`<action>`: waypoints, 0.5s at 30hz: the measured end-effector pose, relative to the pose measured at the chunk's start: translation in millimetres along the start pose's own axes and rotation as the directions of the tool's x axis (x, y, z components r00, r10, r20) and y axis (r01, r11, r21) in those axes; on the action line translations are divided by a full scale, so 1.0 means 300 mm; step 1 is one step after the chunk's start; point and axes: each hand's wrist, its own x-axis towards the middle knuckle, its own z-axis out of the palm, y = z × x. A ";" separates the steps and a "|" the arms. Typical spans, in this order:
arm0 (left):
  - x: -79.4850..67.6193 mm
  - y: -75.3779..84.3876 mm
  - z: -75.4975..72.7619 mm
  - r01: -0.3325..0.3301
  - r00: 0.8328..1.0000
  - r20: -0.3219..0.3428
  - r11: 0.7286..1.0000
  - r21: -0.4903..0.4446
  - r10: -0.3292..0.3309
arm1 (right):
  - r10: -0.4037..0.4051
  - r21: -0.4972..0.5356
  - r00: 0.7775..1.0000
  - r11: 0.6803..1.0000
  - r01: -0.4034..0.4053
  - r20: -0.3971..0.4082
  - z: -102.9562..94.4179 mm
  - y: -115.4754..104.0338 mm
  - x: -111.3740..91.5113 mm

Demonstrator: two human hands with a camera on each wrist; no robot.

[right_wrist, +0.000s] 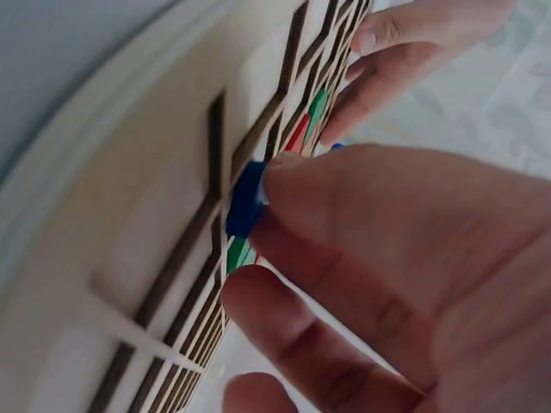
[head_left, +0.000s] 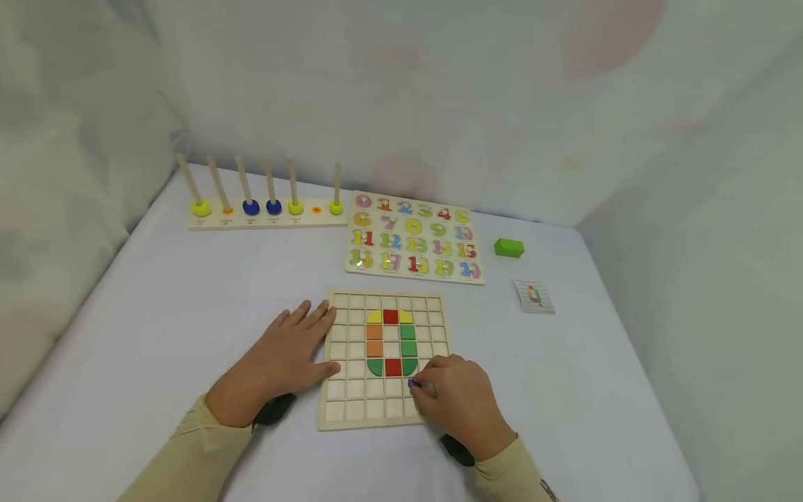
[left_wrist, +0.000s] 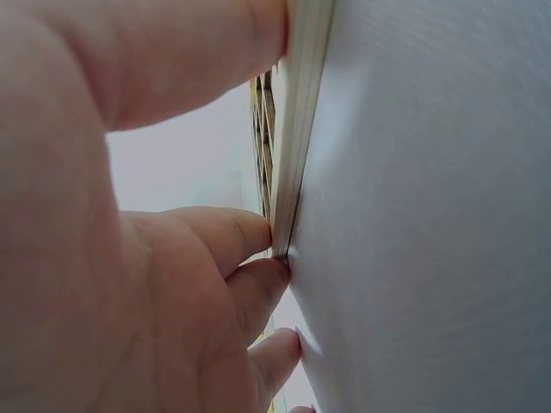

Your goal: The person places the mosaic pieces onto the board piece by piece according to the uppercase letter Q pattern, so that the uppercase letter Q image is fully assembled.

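A wooden grid board lies on the table. Red, yellow, orange and green tiles form an upright ring in its cells. At the ring's lower right, my right hand pinches a blue tile between thumb and forefinger, right at the board's surface. In the right wrist view the other fingers are bent beside the tile. My left hand spreads its fingers against the board's left edge, thumb lower down on the rim. The left wrist view shows the fingertips at the board's side.
A peg abacus with yellow and blue beads stands at the back left. Beside it lies a number puzzle board. A green block and a small card with a coloured ring pattern are to the right. Cloth walls surround the table.
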 end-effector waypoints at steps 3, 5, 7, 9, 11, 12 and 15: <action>0.000 0.007 -0.004 -0.003 1.000 -0.002 1.000 0.006 0.003 | 0.000 0.025 1.000 1.000 0.000 0.000 -0.004 -0.007 -0.002; 0.000 0.009 -0.008 -0.002 1.000 -0.002 1.000 0.009 0.002 | 0.014 0.050 1.000 0.999 -0.014 0.000 -0.005 -0.014 -0.002; -0.001 0.010 -0.011 -0.001 1.000 -0.005 1.000 0.010 0.001 | 0.034 0.066 0.999 0.997 -0.034 -0.001 -0.006 -0.022 -0.001; -0.004 0.005 -0.008 0.003 1.000 -0.005 1.000 0.011 -0.003 | 0.048 0.076 0.999 0.996 -0.047 -0.004 -0.003 -0.030 0.001; -0.010 -0.003 -0.003 0.010 1.000 -0.008 1.000 0.012 -0.009 | 0.045 0.072 0.999 0.996 -0.045 -0.006 0.005 -0.039 0.003; -0.014 -0.008 0.000 0.012 1.000 -0.011 1.000 0.014 -0.012 | 0.036 0.067 0.999 0.997 -0.035 -0.006 0.010 -0.044 0.005; -0.030 -0.022 0.010 0.023 0.999 -0.023 0.999 0.021 -0.023 | -0.004 0.059 1.000 0.998 0.003 0.008 0.019 -0.052 0.008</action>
